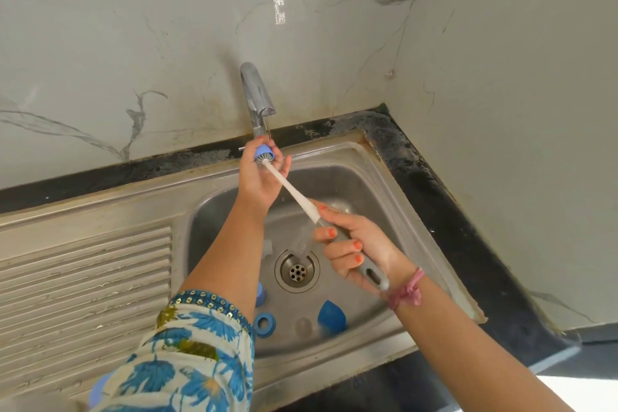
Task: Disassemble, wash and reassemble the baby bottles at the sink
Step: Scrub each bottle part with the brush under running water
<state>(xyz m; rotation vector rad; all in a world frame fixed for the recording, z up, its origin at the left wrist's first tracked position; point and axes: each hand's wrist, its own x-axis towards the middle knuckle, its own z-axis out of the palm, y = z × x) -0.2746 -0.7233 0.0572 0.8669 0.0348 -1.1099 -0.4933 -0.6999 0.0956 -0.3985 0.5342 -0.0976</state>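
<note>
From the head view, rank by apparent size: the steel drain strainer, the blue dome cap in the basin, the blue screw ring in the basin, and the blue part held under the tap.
1. Steel drain strainer
2. Blue dome cap
3. Blue screw ring and the small blue part pinched by the left hand: look alike, and the held one is farther away, so unranked.

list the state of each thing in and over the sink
left hand: holds blue part
blue part: brush head pushed inside
brush: handle gripped by right hand
tap: thin stream running
ring: loose, lying in sink
cap: loose, lying in sink
</note>
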